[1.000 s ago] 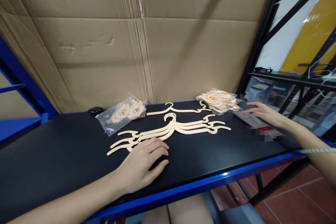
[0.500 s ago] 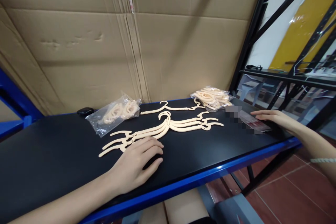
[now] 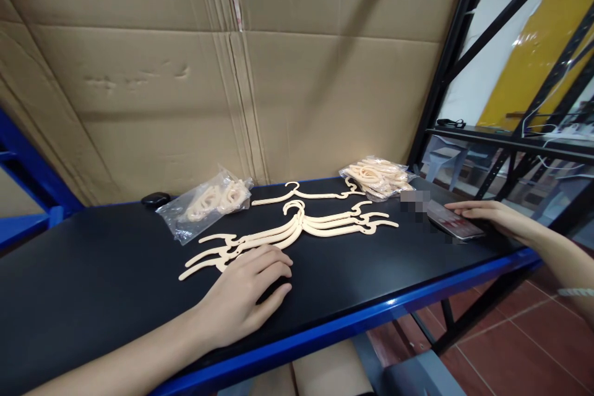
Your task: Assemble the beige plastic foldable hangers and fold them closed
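Our left hand [image 3: 245, 297] lies palm down near the front edge of the black shelf [image 3: 93, 272], fingers loosely spread and holding nothing, with its fingertips touching the near ends of the fanned stack of cream hangers [image 3: 288, 232]. That stack lies flat at the middle of the shelf, hooks bunched together and arms spread toward both ends. A single hanger [image 3: 306, 193] lies apart behind it, close to the back edge.

Our right hand [image 3: 487, 216] reaches to the right end of the shelf and rests flat, fingers extended, on a phone [image 3: 452, 224] lying there; it grips nothing. Just behind the phone, at the back right corner, sits a clear bag of hangers [image 3: 378, 176]. A second clear bag [image 3: 206, 201] lies toward the back left of the stack, and a small black object [image 3: 155, 199] sits beside it at the back edge. A cardboard sheet [image 3: 278, 86] stands along the back.

To handle the stack well, we judge it wise to press lightly on the arms so the hooks stay aligned, and to slide rather than lift, since the thin pieces would scatter easily.

We can read no brand or label: the phone's screen is partly blurred, and the bags show no legible print.
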The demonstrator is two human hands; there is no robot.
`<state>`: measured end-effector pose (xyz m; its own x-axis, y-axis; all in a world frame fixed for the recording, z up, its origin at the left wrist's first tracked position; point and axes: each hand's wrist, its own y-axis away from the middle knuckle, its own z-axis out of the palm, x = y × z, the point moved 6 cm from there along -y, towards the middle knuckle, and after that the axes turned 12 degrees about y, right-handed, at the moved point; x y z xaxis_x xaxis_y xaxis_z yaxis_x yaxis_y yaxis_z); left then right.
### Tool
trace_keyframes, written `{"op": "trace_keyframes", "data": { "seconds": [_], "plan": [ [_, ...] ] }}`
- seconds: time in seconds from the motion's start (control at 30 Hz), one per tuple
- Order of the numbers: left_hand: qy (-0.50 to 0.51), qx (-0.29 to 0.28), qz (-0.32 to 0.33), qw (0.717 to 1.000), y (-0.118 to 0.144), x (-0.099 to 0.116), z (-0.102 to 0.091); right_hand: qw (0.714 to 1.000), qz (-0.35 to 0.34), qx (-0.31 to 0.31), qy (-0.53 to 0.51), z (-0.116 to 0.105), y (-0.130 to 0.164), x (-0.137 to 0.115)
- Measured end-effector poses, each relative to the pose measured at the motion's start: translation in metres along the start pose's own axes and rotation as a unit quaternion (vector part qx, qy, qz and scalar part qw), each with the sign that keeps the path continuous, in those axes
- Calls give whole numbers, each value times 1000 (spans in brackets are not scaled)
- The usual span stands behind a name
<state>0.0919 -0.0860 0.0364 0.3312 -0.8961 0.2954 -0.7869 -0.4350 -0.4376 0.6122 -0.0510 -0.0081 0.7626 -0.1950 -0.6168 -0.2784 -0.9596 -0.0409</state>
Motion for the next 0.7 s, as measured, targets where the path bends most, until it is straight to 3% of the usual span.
{"op": "trace_keyframes", "data": {
  "seconds": [0.1, 0.17, 0.3, 0.37, 0.47, 0.53, 0.6, 0.7],
  "plan": [
    [1, 2, 3, 1000, 0, 0, 0, 996, 30, 80, -4, -11, -2, -3],
    [3, 4, 5, 1000, 0, 1, 0, 989, 30, 145, -28, -18, -2, -22],
    [11, 17, 16, 1000, -2, 3, -1, 971, -79, 194, -113, -15, -6, -104],
    [14, 28, 19, 999, -3, 3, -3, 967, -155, 183, -89, -1, -11, -158],
    [14, 42, 17, 999, -4, 2, -6, 961, -259, 98, -2, 38, -28, -234],
    [14, 49, 15, 999, -4, 1, -9, 939, -326, 26, 107, 73, -43, -272],
    [15, 57, 11, 998, -4, -1, -12, 900, -365, -31, 235, 105, -61, -292],
    [18, 62, 8, 998, -5, -3, -14, 884, -362, -20, 294, 124, -85, -295]
  ]
}}
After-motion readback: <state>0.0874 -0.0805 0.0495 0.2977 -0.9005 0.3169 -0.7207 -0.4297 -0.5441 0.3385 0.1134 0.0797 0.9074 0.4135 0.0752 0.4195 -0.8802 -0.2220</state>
